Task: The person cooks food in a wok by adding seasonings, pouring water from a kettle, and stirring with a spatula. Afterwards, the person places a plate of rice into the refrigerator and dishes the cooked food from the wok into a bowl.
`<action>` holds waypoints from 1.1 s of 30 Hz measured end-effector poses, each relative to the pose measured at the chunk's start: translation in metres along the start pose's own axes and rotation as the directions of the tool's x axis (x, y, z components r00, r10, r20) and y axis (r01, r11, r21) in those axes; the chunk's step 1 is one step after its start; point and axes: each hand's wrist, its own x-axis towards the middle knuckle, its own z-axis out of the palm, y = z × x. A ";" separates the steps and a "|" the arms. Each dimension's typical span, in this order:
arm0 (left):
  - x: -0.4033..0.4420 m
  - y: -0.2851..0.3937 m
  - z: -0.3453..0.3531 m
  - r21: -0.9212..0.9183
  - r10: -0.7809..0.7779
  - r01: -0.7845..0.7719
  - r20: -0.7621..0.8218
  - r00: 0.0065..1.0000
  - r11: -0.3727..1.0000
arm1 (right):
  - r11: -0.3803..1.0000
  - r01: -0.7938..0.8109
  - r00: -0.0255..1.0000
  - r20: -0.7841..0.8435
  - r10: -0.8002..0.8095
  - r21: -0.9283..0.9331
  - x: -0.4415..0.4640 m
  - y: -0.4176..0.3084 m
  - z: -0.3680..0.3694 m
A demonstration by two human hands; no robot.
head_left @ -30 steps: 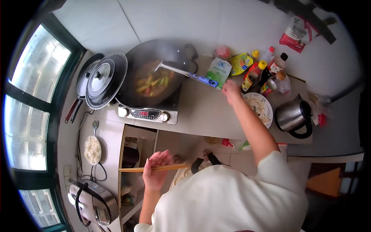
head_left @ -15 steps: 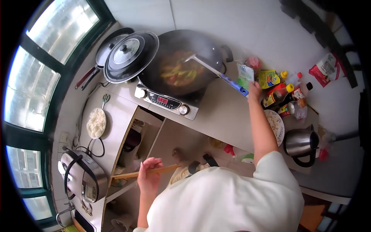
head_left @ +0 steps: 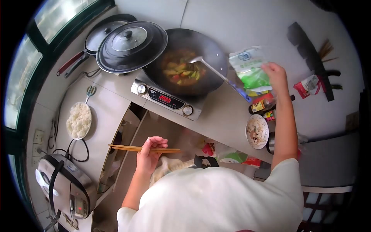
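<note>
My left hand (head_left: 150, 156) holds a pair of wooden chopsticks (head_left: 125, 147) in front of my body, beside the counter's edge. My right hand (head_left: 277, 77) grips the edge of a green and white plastic packet (head_left: 247, 63), raised to the right of the wok (head_left: 214, 50). Cooked vegetables (head_left: 181, 71) in sauce steam inside it. A metal cooking utensil with a blue handle (head_left: 237, 91) leans over the wok's rim, its head among the vegetables. Beneath the wok is an induction cooker (head_left: 168, 100) with a lit red display.
A black-rimmed glass lid (head_left: 131, 48) rests left of the wok, overlapping a pan (head_left: 91, 42). Rice on a plate (head_left: 79, 120), scissors (head_left: 91, 92) and a rice cooker (head_left: 73, 185) stand left. Bottles (head_left: 262, 104) and a patterned bowl (head_left: 257, 132) are under my right arm.
My right hand has lifted the packet from among the seasonings up toward the wok. My left hand has shifted upward with the chopsticks. The view has turned slightly; the utensil stays in the wok.
</note>
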 end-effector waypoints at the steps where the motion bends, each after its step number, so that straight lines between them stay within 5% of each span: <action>1: 0.001 0.004 -0.004 -0.002 0.003 -0.003 -0.002 1.000 1.000 | 0.996 -0.020 0.999 0.037 0.017 0.084 0.004 -0.016 0.009; 13: -0.009 0.045 -0.054 -0.041 0.005 -0.010 -0.116 0.993 0.999 | 0.999 -0.014 0.950 0.312 0.002 0.034 0.040 -0.088 0.094; 26: 0.005 0.059 -0.064 -0.050 -0.039 0.033 -0.125 0.991 0.998 | 0.984 0.034 0.943 0.333 0.028 -0.177 0.075 -0.087 0.117; 33: 0.008 0.063 -0.068 -0.059 -0.054 0.046 -0.148 0.988 0.997 | 1.000 -0.017 0.964 0.267 0.013 0.012 0.078 -0.087 0.126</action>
